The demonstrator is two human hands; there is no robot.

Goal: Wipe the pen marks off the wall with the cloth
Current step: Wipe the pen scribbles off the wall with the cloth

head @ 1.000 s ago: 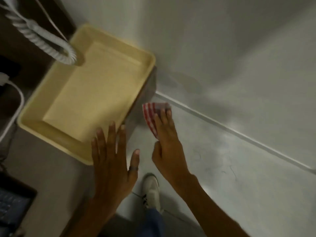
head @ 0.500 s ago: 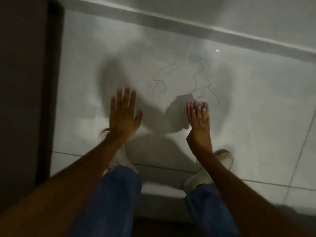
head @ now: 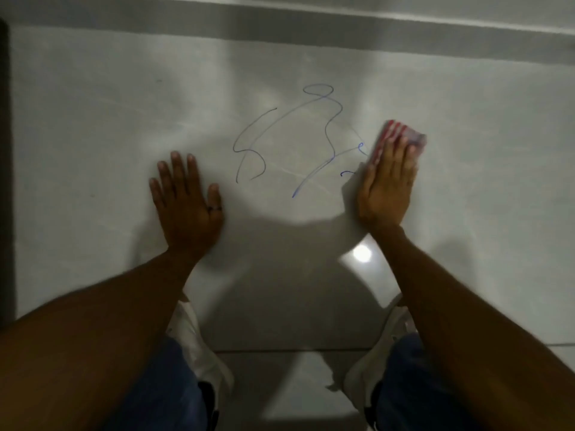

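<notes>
Blue pen marks [head: 298, 138] loop across the pale grey wall [head: 124, 104] in the middle of the view. My right hand [head: 389, 181] lies flat on a red-and-white striped cloth [head: 395, 135], pressing it to the wall at the right end of the scribble. The cloth shows only above and beside my fingers. My left hand [head: 186, 200] rests flat on the wall to the left of the marks, fingers spread, holding nothing. A ring sits on its thumb.
A darker grey band [head: 280, 23] runs across the wall above the marks. A dark vertical edge [head: 4, 150] borders the wall at the far left. Below are my jeans [head: 161, 387] and white shoes [head: 199, 337] on the tiled floor.
The view has swung from a yellow tray to the marked wall and come closer. My right hand with the cloth has moved up and right, to the right end of the marks.
</notes>
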